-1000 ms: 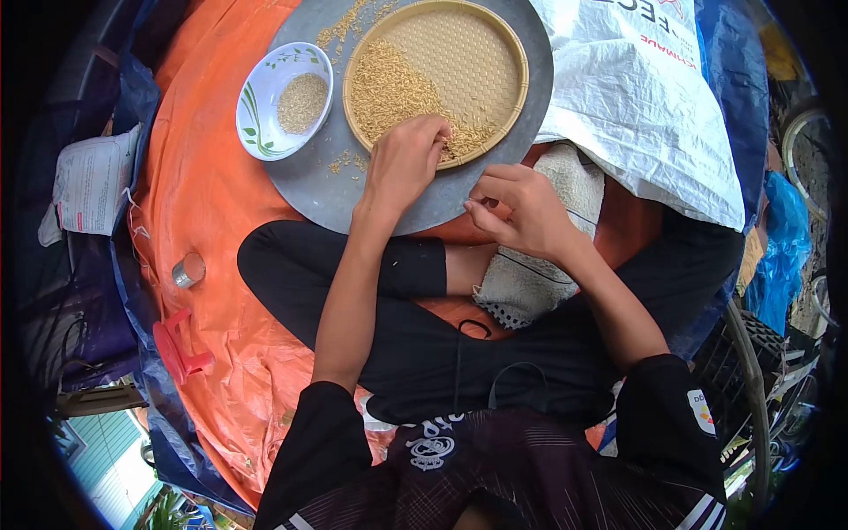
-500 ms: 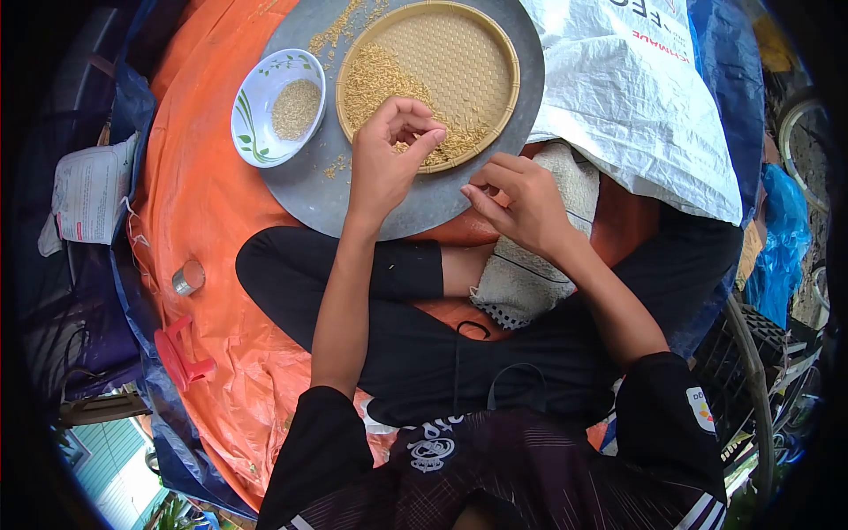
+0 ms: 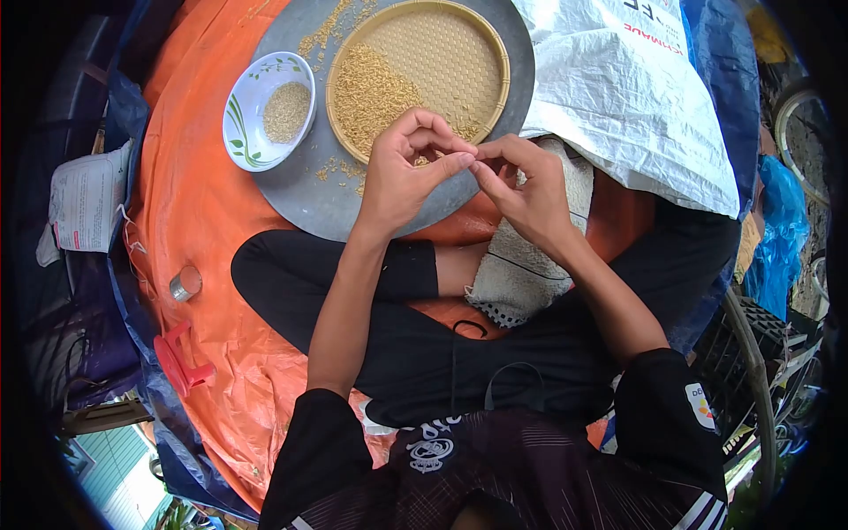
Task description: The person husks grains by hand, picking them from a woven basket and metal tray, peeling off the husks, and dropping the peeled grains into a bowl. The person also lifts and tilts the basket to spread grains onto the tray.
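Note:
My left hand (image 3: 402, 172) and my right hand (image 3: 530, 190) meet fingertip to fingertip above the near edge of a round grey tray (image 3: 305, 199). Both are closed in a pinch; whatever sits between the fingertips is too small to make out. Just beyond them lies a shallow woven bamboo basket (image 3: 505, 75), holding golden unhusked rice grains (image 3: 375, 93) on its left and near side. A white bowl with green leaf patterns (image 3: 243, 106) stands on the tray's left, with pale husked grains (image 3: 287, 112) inside. Loose unhusked grains (image 3: 331, 168) are scattered on the tray.
An orange tarp (image 3: 203, 238) spreads under my crossed legs. A white woven sack (image 3: 618, 106) lies at the right, above a grey cloth (image 3: 521, 274) by my foot. On the left are a small tin can (image 3: 185, 283) and a red plastic object (image 3: 184, 358).
My hands were apart; now their fingertips touch. The right hand has risen slightly, and the left has moved right and slightly down. The view has shifted a little.

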The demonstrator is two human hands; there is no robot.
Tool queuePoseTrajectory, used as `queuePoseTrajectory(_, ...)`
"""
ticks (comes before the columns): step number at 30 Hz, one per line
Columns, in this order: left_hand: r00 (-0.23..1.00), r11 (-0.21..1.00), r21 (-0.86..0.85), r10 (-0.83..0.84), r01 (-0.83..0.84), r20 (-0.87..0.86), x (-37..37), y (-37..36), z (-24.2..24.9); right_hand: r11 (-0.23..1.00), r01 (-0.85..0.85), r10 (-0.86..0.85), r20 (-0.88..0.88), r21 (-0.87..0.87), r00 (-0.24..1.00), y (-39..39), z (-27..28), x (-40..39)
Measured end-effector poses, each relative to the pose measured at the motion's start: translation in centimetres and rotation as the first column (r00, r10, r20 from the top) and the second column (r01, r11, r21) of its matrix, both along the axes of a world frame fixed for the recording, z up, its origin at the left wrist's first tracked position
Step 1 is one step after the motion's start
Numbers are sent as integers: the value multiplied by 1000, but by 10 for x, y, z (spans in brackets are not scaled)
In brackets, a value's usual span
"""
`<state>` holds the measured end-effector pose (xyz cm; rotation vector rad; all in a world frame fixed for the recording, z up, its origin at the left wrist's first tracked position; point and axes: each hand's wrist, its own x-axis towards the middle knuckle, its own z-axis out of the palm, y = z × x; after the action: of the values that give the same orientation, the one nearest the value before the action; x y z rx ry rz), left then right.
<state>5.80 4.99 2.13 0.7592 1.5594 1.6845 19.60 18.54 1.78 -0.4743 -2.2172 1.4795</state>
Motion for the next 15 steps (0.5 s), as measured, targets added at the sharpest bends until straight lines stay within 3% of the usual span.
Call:
queuePoseTrajectory(3,986,1000,-25,-3,-2,-168,1,1,1,995,2,4,58,-105,998,1,-2,1)
queuePoseTrajectory(9,858,996,-43,49,-82,-512,7,3,11,992,-8,15,50,-127,999,4,-7,1)
queuePoseTrajectory(15,857,992,-88,34,-93,-514,5,0,15,999,-35,36,68,-8,997,2,1,0)
